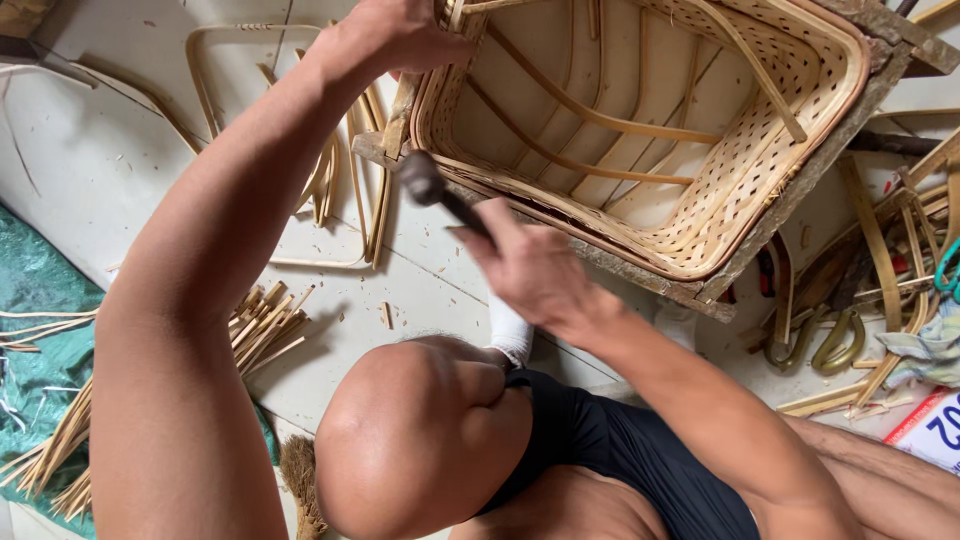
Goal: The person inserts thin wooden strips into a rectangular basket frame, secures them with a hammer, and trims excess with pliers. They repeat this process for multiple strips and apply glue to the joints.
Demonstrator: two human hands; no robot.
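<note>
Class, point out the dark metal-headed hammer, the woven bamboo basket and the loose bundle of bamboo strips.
dark metal-headed hammer [424, 180], head view, on its head.
woven bamboo basket [745, 185], head view, on its side wall.
loose bundle of bamboo strips [262, 325], head view, mid-bundle.

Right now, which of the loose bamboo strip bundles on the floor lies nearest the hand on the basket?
The curved pale strips just below the left hand; the straight bundles lie lower, by the green tarp.

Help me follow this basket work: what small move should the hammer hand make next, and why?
Probably a short tap downward. The right hand holds the hammer with its head just beside the corner of the woven basket, while the left hand steadies that corner's rim.
</note>
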